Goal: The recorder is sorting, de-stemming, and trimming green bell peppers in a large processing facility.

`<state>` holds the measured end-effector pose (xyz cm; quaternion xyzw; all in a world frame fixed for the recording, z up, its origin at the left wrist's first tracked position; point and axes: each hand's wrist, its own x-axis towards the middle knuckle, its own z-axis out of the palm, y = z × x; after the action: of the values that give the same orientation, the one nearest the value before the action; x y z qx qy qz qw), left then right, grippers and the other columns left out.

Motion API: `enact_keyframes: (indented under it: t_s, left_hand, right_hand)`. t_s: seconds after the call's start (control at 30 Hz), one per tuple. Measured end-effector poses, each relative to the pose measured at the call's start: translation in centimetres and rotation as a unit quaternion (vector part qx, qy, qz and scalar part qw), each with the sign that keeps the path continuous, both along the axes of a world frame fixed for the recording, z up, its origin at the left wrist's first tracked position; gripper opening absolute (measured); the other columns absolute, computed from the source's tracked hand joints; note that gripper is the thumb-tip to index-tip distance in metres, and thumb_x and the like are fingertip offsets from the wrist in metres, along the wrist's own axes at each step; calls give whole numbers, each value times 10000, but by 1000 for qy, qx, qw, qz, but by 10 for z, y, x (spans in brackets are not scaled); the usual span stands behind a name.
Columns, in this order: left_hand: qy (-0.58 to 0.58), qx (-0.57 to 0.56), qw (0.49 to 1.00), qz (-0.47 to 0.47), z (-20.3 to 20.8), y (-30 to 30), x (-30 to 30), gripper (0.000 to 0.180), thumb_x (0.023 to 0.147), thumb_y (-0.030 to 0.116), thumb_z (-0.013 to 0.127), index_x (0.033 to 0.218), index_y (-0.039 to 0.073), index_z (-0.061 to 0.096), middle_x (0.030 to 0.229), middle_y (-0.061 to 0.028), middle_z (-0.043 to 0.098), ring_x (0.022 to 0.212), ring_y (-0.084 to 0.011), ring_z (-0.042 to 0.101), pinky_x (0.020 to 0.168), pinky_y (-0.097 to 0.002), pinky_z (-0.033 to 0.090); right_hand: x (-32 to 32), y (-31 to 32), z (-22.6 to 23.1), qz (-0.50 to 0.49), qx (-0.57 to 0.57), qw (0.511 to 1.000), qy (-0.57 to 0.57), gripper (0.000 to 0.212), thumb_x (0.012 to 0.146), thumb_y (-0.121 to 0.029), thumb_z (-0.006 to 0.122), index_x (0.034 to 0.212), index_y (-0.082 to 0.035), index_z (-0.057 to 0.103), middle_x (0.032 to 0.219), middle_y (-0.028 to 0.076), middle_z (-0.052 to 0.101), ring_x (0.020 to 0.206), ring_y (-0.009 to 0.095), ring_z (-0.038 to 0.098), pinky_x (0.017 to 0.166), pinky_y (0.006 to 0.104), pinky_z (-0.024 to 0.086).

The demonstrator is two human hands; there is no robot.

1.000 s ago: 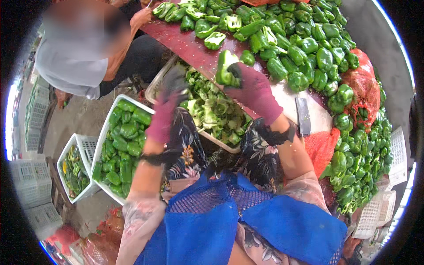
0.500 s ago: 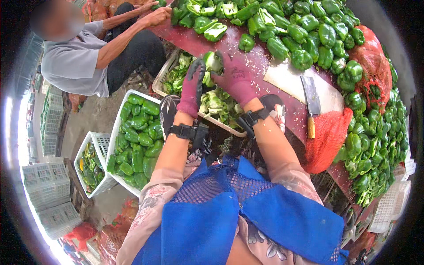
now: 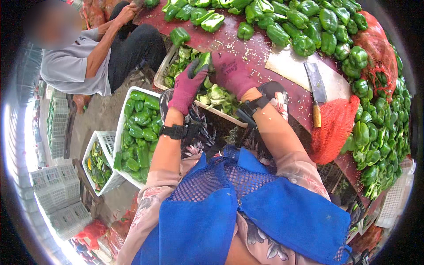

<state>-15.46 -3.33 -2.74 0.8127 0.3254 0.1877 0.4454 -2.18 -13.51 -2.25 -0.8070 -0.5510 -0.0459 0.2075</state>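
Observation:
Both of my hands wear dark pink gloves and meet above a white crate (image 3: 162,78) of pale green pepper trimmings (image 3: 219,98). In my left hand (image 3: 189,84) is a green bell pepper (image 3: 204,62), gripped between thumb and fingers. My right hand (image 3: 232,76) is closed against the pepper's right side; its fingertips are hidden. To the right, a cleaver (image 3: 315,83) with a wooden handle lies across a pale board (image 3: 287,70) on the reddish table (image 3: 258,57). Whole and cut-open peppers (image 3: 282,33) are heaped along the table's far side.
Left of my legs stand a white crate of whole green peppers (image 3: 139,119) and a smaller crate of mixed peppers (image 3: 98,165). Red mesh (image 3: 333,128) hangs over the table's near edge. A co-worker (image 3: 79,64) sits at the far left. Pale seeds dot the table.
The pepper in my hands has turned from its pale side to its green side. The co-worker's hands have drawn back left, and a pepper now sits on the table near there.

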Motion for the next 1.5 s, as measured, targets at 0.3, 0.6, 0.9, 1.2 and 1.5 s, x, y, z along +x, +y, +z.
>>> enact_keyframes:
  t_s: [0.3,0.6,0.9,1.2,1.5]
  left_hand:
    - [-49,-90,995,-8,-1,3,-6,549,788,291,704,1226,5,538,1048,-109,645,915,-120,566,810,-271,457]
    - [-40,-35,998,-38,4,21,-20,410,840,184,639,1220,51,567,1085,-42,602,980,-93,519,862,-247,424]
    - [-259,-282,924,0,-19,62,-43,448,805,98,638,1229,5,529,1094,-71,606,968,-152,576,860,-261,448]
    - [-125,86,987,48,23,19,-46,557,754,176,715,1268,105,515,1112,-86,636,987,-140,583,895,-289,443]
    - [147,139,930,306,4,41,-320,563,765,222,707,1288,165,505,1169,-119,608,1050,-194,584,910,-324,446]
  right_hand:
    - [-3,1,-9,-15,102,992,74,450,687,-307,676,1037,-50,560,869,184,638,831,345,622,696,421,504]
    - [15,15,-41,12,192,705,683,401,758,-227,674,1133,-98,619,866,48,650,701,162,592,655,329,505]
    - [-11,5,-18,-181,-163,963,118,607,826,-282,582,1361,-92,368,1276,151,492,1118,261,510,979,415,377]
    - [11,1,-26,-19,135,768,625,417,863,-286,600,1217,-73,546,1044,69,625,873,157,594,763,276,475]
    - [36,22,-54,0,126,775,620,292,904,-210,552,1115,-15,599,944,66,642,734,135,608,638,264,508]
